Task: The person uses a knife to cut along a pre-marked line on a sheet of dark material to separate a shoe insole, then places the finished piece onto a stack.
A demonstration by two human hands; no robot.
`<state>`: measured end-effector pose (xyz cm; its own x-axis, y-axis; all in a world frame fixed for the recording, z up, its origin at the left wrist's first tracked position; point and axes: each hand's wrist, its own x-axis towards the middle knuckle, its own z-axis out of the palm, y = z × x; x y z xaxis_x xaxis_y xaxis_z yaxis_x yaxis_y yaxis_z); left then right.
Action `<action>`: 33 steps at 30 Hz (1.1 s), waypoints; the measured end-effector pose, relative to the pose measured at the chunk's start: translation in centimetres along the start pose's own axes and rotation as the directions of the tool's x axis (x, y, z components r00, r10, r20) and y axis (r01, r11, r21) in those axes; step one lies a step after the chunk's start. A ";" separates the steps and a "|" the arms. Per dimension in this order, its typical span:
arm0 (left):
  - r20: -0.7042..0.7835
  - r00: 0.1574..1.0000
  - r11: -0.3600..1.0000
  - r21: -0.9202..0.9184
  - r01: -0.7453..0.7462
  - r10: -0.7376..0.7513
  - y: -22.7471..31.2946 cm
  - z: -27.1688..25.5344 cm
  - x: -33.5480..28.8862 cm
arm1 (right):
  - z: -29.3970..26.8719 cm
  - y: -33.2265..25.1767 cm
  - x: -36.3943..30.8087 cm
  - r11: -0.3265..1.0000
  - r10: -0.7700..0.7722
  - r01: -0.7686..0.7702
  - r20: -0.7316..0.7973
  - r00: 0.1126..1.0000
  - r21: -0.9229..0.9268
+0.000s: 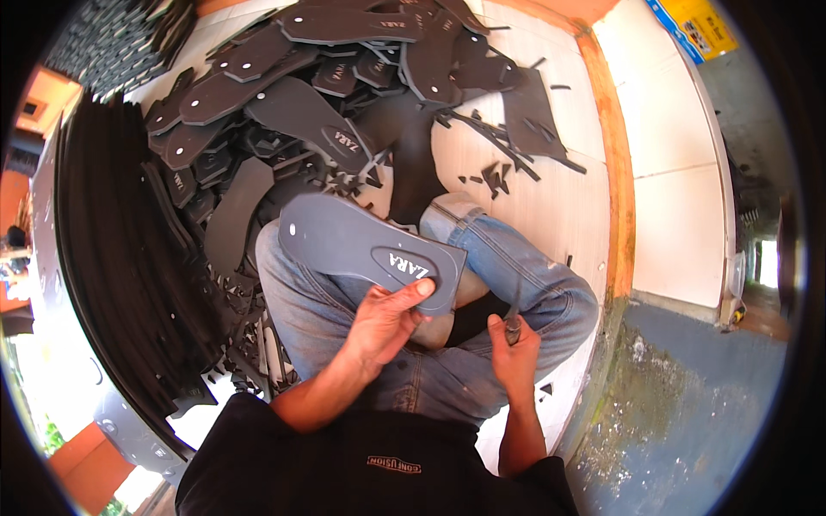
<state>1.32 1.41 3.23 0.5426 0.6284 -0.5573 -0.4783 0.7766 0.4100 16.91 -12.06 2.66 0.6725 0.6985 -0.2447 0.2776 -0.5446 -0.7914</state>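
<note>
My left hand (379,328) grips a dark grey shoe sole (340,239) at its heel end, with the thumb on top near the white lettering. The sole lies tilted above my crossed legs, its rounded toe end pointing to the far left. Its heel end still has straight, square-cornered edges. In my right hand (516,357), closed around the handle, a knife (515,308) points up and away from me, apart from the sole. Beyond my legs lies a loose pile of similar soles (301,120).
To my left stands a tall stack of dark foam sheets (129,249). Small dark offcuts (496,178) lie scattered on the pale tiled floor (551,215). A wooden strip (618,198) runs along the right, beside a white tiled step and a grey, stained floor (680,404).
</note>
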 end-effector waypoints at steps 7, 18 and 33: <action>-0.039 0.995 0.995 -0.040 0.093 -0.095 -3.3 0.9 -1.0 | -1.2 0.5 -2.8 0.956 0.009 0.008 0.055 0.998 -0.293; -0.018 0.996 0.986 0.137 0.091 -0.090 -4.3 -2.2 -1.7 | -0.9 0.1 -2.6 0.909 -0.005 0.088 0.201 0.980 -0.407; 0.072 0.976 0.905 0.393 0.161 -0.205 -2.4 -5.3 -2.4 | 3.0 -3.5 0.9 0.817 0.141 -0.414 0.556 0.819 0.403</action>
<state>-2.50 -2.16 -0.25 0.6777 0.4572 -0.5760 -0.0739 0.8216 0.5652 14.50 -8.11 3.52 0.2091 0.7534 -0.6234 -0.3277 -0.5467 -0.7706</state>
